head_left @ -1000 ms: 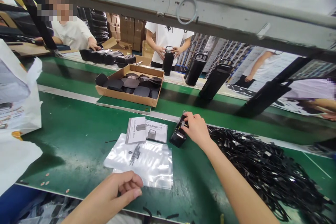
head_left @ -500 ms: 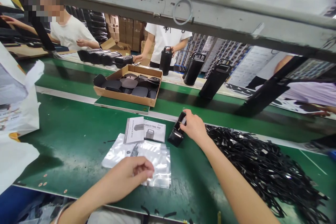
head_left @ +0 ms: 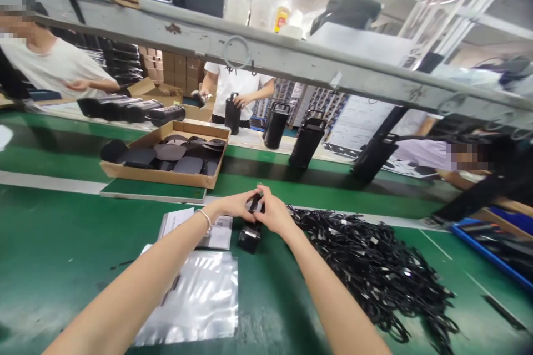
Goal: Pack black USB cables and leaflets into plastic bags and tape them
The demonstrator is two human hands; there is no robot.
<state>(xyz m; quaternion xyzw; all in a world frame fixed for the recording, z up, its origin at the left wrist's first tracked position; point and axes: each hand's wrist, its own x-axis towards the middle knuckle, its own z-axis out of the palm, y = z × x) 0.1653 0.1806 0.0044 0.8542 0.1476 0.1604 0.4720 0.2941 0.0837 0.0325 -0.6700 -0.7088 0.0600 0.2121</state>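
Both my hands meet over a small black box-shaped device (head_left: 250, 236) standing on the green bench. My left hand (head_left: 233, 205) and my right hand (head_left: 275, 212) have their fingers closed on its upper end. A bracelet circles my left wrist. Under my left forearm lie two printed leaflets (head_left: 216, 233). A clear plastic bag (head_left: 200, 299) lies nearer to me. A big heap of black cables (head_left: 375, 266) sits just right of my right hand.
A cardboard tray (head_left: 166, 175) of dark flat pads stands beyond my hands. Tall black cylinders (head_left: 306, 141) stand along the far belt, where other people in white shirts work. A blue bin (head_left: 495, 249) is at the right. A grey shelf beam (head_left: 291, 61) crosses overhead.
My left hand has left the plastic bag and reached forward to join my right hand on the black device. The view has swung up and to the right.
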